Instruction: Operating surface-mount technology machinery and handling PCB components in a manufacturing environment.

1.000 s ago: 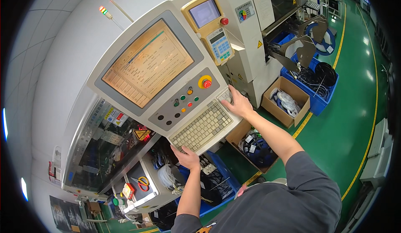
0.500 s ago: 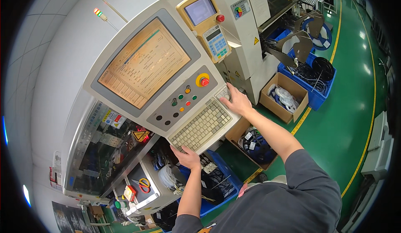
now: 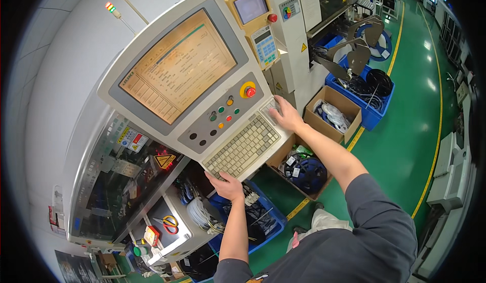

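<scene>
A cream keyboard point(image 3: 245, 149) is built into the sloping control panel of a large machine, below a lit monitor point(image 3: 178, 66) with rows of text. My right hand point(image 3: 287, 116) rests at the panel's right end, over a small pointing pad point(image 3: 268, 111) that it partly covers. Its fingers lie stretched along the edge, thumb apart. At the keyboard's near left corner is my left hand point(image 3: 229, 185), fingers extended against the rim and thumb by the keys. Neither hand holds a loose thing. Coloured buttons and a red emergency stop point(image 3: 250, 92) sit above the keyboard.
Below the panel stand a cardboard box point(image 3: 304, 174) with dark reels and a blue bin point(image 3: 271, 222) with cables. Another box point(image 3: 329, 111) and blue bin point(image 3: 372, 118) stand farther right. Scissors point(image 3: 170, 225) lie on a shelf at left. A handheld keypad unit point(image 3: 264, 45) hangs beside the monitor.
The whole view has shifted slightly, bringing more of the reel box and my legs into sight. Both hands stay at the same ends of the panel.
</scene>
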Demonstrator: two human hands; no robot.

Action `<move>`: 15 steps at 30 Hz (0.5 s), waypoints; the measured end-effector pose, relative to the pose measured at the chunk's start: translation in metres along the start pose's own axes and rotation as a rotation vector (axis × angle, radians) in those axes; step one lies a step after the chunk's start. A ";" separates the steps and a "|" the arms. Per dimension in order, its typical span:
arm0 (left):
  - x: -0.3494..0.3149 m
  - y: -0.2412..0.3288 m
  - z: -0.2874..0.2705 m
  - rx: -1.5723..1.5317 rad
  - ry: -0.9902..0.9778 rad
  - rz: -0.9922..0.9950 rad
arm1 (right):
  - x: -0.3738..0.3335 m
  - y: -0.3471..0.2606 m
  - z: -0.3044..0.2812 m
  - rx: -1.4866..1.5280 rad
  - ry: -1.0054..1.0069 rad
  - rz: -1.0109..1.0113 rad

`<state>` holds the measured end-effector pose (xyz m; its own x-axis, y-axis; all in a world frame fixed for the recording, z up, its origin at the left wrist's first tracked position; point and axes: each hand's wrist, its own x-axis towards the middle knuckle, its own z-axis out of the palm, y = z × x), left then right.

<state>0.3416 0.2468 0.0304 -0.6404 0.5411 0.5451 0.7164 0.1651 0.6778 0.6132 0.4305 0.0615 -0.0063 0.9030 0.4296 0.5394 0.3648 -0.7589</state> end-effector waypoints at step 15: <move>0.003 0.008 0.004 0.027 0.020 -0.087 | 0.236 -0.036 -0.080 0.770 -0.093 -0.139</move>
<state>0.3472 0.2528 0.0355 -0.7061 0.5069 0.4945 0.6645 0.2329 0.7101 0.6598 0.6122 0.2292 -0.1198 0.8406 0.5282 -0.2066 0.4992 -0.8415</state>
